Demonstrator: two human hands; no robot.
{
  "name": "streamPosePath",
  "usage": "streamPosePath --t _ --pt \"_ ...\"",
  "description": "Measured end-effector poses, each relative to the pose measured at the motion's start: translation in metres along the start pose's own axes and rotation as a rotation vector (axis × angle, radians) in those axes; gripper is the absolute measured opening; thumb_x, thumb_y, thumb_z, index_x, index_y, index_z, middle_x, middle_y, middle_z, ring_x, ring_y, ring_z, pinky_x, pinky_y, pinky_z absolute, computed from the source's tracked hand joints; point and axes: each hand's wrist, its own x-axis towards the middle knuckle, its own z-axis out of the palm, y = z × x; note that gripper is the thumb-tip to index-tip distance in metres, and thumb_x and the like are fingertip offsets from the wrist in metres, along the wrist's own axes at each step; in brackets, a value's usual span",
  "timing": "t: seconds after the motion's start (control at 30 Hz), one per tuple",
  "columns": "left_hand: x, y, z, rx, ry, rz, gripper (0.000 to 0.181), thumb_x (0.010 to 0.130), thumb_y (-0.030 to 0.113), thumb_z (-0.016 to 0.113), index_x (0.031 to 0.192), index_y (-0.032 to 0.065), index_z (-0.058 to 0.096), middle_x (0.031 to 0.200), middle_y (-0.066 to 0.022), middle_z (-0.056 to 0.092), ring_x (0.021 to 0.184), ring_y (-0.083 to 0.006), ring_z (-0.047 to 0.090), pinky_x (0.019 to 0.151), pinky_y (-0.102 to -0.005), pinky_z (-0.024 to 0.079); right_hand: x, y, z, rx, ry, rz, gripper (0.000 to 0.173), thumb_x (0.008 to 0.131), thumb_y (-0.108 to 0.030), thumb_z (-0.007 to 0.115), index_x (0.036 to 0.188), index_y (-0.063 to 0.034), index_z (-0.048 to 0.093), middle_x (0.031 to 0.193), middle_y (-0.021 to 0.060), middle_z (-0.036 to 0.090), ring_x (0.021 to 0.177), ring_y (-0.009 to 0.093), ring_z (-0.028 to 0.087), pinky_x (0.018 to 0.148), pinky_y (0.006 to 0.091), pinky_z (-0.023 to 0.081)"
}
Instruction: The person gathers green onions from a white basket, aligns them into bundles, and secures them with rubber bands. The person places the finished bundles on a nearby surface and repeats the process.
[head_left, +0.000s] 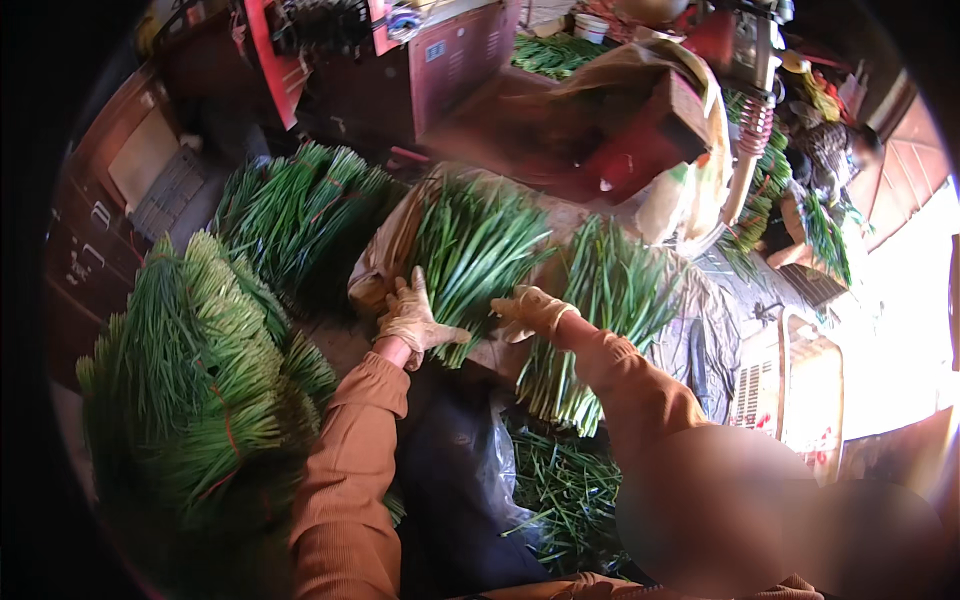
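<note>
Before me a loose bunch of long green stalks (480, 247) lies on a cloth-covered surface. My left hand (415, 319), in a pale glove, rests at the lower left edge of that bunch with its fingers spread. On the bunch's lower right side is my right hand (529, 309), gloved too, its fingers partly bent and apart, with no stalks visibly gripped. Right of it, partly behind my right forearm, lies another bunch of green stalks (615, 285), its pale ends towards me.
Tied bundles (217, 360) are heaped at the left, more bundles (300, 202) behind them. Cut green scraps (562, 495) lie below, beside clear plastic. A knife-like tool (699, 360) and a plastic crate (795, 382) are at right. Another person (825, 157) sits at upper right with stalks.
</note>
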Motion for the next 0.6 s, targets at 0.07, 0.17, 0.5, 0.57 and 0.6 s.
streamPosePath --t 0.07,0.17,0.5,0.57,0.6 --pt "0.005 -0.001 0.0 -0.011 0.0 0.008 0.142 0.044 0.056 0.084 0.147 0.015 -0.004 0.152 -0.0217 0.005 0.14 -0.0387 0.01 0.109 -0.0475 0.025 -0.032 0.002 -0.023 0.438 0.11 0.106 0.038 0.082 -0.034 0.062 0.111 -0.0108 0.053 0.091 0.0041 0.058 0.076 0.019 0.06 0.067 0.0296 0.047" --pt "0.017 -0.017 0.01 0.044 0.11 0.062 0.138 0.048 0.05 0.084 0.148 0.013 -0.004 0.152 -0.021 0.005 0.127 -0.0355 0.038 0.101 -0.0438 0.036 -0.093 -0.023 -0.096 1.872 0.106 0.49 0.044 0.087 -0.03 0.061 0.118 -0.0008 0.05 0.087 0.0099 0.063 0.071 0.02 0.063 0.065 0.0294 0.053" --pt "-0.036 0.046 -0.044 -0.293 0.481 0.519 0.092 0.073 0.015 0.072 0.147 0.0115 0.019 0.149 -0.0117 0.025 0.138 -0.0251 0.02 0.113 -0.0362 0.015 -0.489 -0.052 -0.106 1.946 0.63 0.832 0.042 0.09 -0.02 0.058 0.125 0.0005 0.046 0.107 0.0141 0.064 0.093 0.02 0.065 0.076 0.0272 0.053" --pt "-0.046 0.108 -0.045 -0.263 0.415 0.723 0.087 0.073 0.01 0.069 0.147 0.0129 0.022 0.148 -0.0118 0.028 0.137 -0.0251 0.024 0.112 -0.0357 0.017 -0.578 -0.074 -0.074 1.967 0.912 1.086 0.04 0.091 -0.023 0.056 0.123 0.0014 0.048 0.108 0.0142 0.064 0.094 0.021 0.064 0.08 0.0289 0.052" --pt "-0.056 0.146 -0.041 -0.285 0.327 0.736 0.084 0.073 0.005 0.065 0.146 0.0123 0.024 0.148 -0.0115 0.029 0.136 -0.0255 0.026 0.112 -0.0354 0.019 -0.62 -0.086 -0.041 1.971 1.099 1.149 0.039 0.091 -0.023 0.056 0.122 0.0009 0.049 0.107 0.0139 0.064 0.092 0.021 0.065 0.079 0.0295 0.052"
